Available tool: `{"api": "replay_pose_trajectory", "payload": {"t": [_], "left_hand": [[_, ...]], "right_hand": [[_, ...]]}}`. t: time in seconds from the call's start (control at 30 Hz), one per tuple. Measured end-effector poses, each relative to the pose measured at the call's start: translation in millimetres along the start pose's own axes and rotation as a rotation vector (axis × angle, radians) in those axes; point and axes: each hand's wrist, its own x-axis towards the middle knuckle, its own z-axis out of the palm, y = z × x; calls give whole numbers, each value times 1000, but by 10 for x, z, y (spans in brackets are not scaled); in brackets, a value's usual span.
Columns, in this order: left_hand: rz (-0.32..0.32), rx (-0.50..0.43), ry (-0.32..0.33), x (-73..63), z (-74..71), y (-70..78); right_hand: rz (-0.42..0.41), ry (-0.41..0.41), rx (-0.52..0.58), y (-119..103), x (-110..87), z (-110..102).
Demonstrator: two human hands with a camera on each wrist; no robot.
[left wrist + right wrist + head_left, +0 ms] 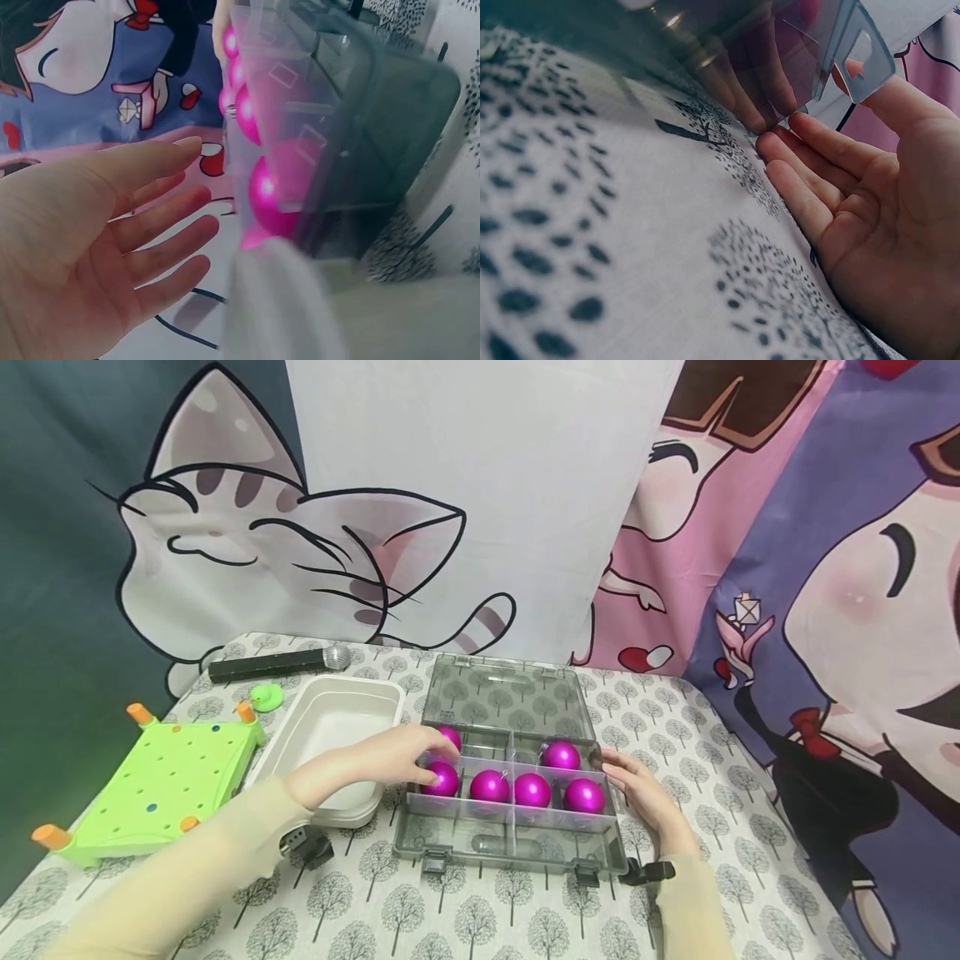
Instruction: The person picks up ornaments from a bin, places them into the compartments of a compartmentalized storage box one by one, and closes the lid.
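Observation:
A clear grey divided plastic box point(420, 835) lies with its lid point(506, 693) folded back. Several shiny magenta balls point(490, 787) sit in its middle and back rows, while the front row holds none. My left hand point(397, 753) hovers over the box's left end, close to two of the balls. Its fingers are spread and loosely bent around nothing, as the left wrist view shows. At the box's right side is my right hand point(643, 792), fingertips right at the side wall. In the right wrist view its thumb point(900, 97) lies near a clear slotted tab.
Left of the box stands a white plastic tray point(300, 714), partly behind my left forearm. Beyond it lie a lime-green board with orange legs point(168, 777), a small green toy duck point(267, 697) and a black microphone point(273, 665). Tree-patterned cloth point(480, 927) covers the table.

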Motion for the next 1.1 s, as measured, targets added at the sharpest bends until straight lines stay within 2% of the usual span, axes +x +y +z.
{"api": "replay_pose_trajectory", "payload": {"t": [0.17, 0.27, 0.47, 0.67, 0.97, 1.1], "left_hand": [[-6, 40, -4, 36, -189, 54], [-6, 28, 4, 75, -314, 53], [-11, 51, 54, 158, -548, -13], [-21, 79, 94, 269, -708, -69], [-87, 31, 168, 472, -900, -194], [-159, -56, 187, 525, -948, -322]], "right_hand": [[2, 8, 1, 15, 4, -2], [0, 13, -9, 26, 13, -9], [0, 4, -22, 41, 13, -23], [-9, -4, 11, 47, 5, -15], [-14, -4, 2, 56, -20, -19], [-17, -11, -8, 57, -11, -23]]}}
